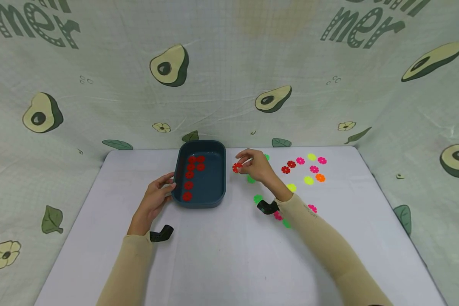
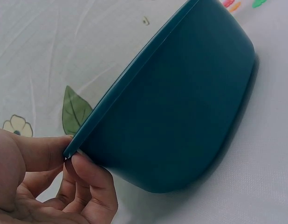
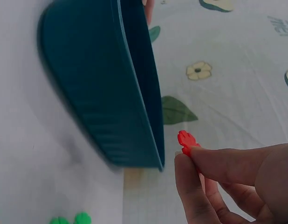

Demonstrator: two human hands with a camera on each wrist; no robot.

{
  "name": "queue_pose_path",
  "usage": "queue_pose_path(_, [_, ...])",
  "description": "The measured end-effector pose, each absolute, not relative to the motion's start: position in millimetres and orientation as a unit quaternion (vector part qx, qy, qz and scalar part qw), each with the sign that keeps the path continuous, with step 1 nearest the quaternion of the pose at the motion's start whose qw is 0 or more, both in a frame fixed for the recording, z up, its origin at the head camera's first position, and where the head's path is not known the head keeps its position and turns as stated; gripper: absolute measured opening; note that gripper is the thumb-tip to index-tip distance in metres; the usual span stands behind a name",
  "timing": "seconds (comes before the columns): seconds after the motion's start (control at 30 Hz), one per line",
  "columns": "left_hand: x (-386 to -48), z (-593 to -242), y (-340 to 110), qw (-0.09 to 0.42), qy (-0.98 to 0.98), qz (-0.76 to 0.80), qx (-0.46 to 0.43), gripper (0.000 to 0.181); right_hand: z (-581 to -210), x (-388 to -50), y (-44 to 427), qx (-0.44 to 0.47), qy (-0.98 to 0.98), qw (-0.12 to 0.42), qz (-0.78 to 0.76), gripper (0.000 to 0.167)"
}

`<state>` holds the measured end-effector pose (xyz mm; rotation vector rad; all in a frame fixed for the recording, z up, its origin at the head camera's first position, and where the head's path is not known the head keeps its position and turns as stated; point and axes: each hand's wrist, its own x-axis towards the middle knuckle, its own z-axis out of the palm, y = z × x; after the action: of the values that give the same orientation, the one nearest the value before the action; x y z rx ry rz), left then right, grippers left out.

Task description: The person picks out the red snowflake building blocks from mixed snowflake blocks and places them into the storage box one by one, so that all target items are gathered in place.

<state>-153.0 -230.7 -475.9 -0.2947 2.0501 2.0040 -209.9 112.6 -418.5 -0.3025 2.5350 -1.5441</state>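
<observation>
My left hand (image 1: 155,200) pinches the left rim of a dark teal tray (image 1: 213,185), thumb above and fingers below, clearly so in the left wrist view. Inside the tray several red flower-shaped discs (image 1: 188,185) lie along its left side. Just right of the tray, my right hand (image 1: 257,165) holds one red flower-shaped disc (image 3: 187,141) between thumb and index finger. In the right wrist view that disc is apart from the tray's wall (image 3: 88,88). Green discs (image 1: 258,199) lie under and beside the right hand, some partly covered.
Across the right part of the white table (image 1: 214,263) lie red discs (image 1: 285,170), pink discs (image 1: 314,169), yellow discs (image 1: 308,180) and an orange disc (image 1: 320,177). Behind the table hangs a cloth (image 1: 222,85) printed with avocados. Each wrist carries a black mount (image 1: 162,233).
</observation>
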Motion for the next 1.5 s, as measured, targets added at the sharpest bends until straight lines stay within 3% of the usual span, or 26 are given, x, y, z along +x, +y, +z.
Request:
queue_pose_path(0.73, [-153.3, -475.4, -231.8, 0.134, 0.712, 0.682, -0.100, 0.056, -427.1, -219.6, 38.4, -0.147, 0.848, 0.115, -0.496, 0.040])
queue_pose_path(1.13, [-152.3, -474.3, -230.7, 0.134, 0.711, 0.684, -0.098, 0.056, -423.8, -230.0, 14.1, -0.110, 0.854, 0.151, -0.486, 0.036])
queue_pose_path(1.5, [-152.9, -472.4, -230.2, 0.136, 0.706, 0.688, -0.096, 0.056, -425.9, -240.8, -3.2, -0.112, 0.859, 0.171, -0.470, 0.043])
